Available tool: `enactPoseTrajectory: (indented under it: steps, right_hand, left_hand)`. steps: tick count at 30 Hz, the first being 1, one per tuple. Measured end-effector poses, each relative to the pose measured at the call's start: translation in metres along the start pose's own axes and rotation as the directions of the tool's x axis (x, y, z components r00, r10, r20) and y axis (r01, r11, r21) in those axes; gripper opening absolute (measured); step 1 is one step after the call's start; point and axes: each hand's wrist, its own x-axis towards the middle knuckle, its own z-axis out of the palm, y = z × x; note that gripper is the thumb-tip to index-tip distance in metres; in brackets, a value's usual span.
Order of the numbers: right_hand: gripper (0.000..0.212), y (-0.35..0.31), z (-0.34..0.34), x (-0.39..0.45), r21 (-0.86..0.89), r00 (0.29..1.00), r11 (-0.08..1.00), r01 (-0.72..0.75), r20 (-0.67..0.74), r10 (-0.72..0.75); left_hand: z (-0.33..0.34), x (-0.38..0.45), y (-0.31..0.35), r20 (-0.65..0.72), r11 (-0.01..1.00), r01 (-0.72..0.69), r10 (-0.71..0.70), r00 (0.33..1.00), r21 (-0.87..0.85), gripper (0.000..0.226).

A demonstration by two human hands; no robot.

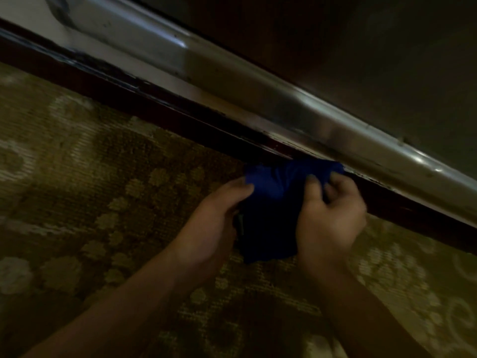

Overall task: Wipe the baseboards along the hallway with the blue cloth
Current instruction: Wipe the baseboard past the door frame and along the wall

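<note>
On the patterned olive-and-cream carpet, the person's left hand pinches the left edge of the crumpled blue cloth, and the right hand curls its fingers round the right side. The cloth's far edge touches the dark glossy wooden baseboard under the pale wall moulding. The step seems to be bunching the cloth mid-wipe; next calls for pressing it and sliding along the board.

No text, label, brand, number or sign is showing readably anywhere in this dim, blurred view; nothing written is appearing on any surface.
</note>
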Motion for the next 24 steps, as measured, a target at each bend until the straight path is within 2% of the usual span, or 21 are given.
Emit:
enactPoseTrajectory:
  steps: [3,5,7,10,12,15,17,18,21,24]
  right_hand:
    - [0.029,-0.009,0.014,-0.011,-0.064,0.979,0.984,0.164,0.129,-0.155]
    - [0.028,-0.013,0.014,-0.006,-0.056,0.964,0.979,0.197,0.195,-0.183]
    - [0.027,-0.009,0.005,0.005,-0.049,0.968,0.98,0.195,0.172,-0.184]
    - [0.029,-0.003,-0.008,0.014,-0.105,0.981,0.981,0.165,0.12,-0.153]
    - [0.03,-0.007,-0.002,0.009,-0.185,0.966,0.954,0.237,0.15,-0.211]
    - [0.028,-0.029,0.023,-0.003,-0.209,0.871,0.867,0.453,0.308,-0.382]
    - [0.025,-0.041,0.037,-0.005,-0.22,0.807,0.816,0.535,0.42,-0.416]
    - [0.026,-0.042,0.038,-0.003,-0.206,0.798,0.816,0.54,0.433,-0.418]
    - [0.03,-0.023,0.018,0.004,-0.191,0.871,0.874,0.447,0.316,-0.376]
    - [0.034,-0.009,-0.004,0.009,-0.308,0.919,0.869,0.386,0.212,-0.333]
  left_hand:
    - [-0.001,-0.002,-0.001,-0.084,0.994,0.012,-0.022,0.996,-0.113,0.046]
    - [-0.004,-0.003,0.001,-0.093,0.988,0.003,-0.017,0.996,-0.156,0.041]
    - [-0.005,-0.004,0.005,-0.06,0.988,-0.006,-0.003,0.998,-0.154,0.036]
    - [-0.006,-0.005,0.009,-0.025,0.998,-0.01,0.008,1.0,-0.065,0.039]
    - [-0.006,-0.004,0.009,-0.028,0.999,-0.021,0.021,0.999,-0.024,0.04]
    - [-0.01,-0.005,0.006,-0.063,0.995,-0.05,0.045,0.997,-0.085,0.042]
    - [-0.013,-0.005,0.006,-0.08,0.992,-0.077,0.069,0.994,-0.102,0.042]
    - [-0.015,-0.005,0.007,-0.091,0.991,-0.089,0.08,0.993,-0.101,0.043]
    - [-0.017,0.002,0.005,-0.117,0.988,-0.084,0.069,0.991,-0.127,0.047]
    - [-0.02,0.009,0.004,-0.152,0.997,-0.044,0.034,0.988,-0.064,0.044]
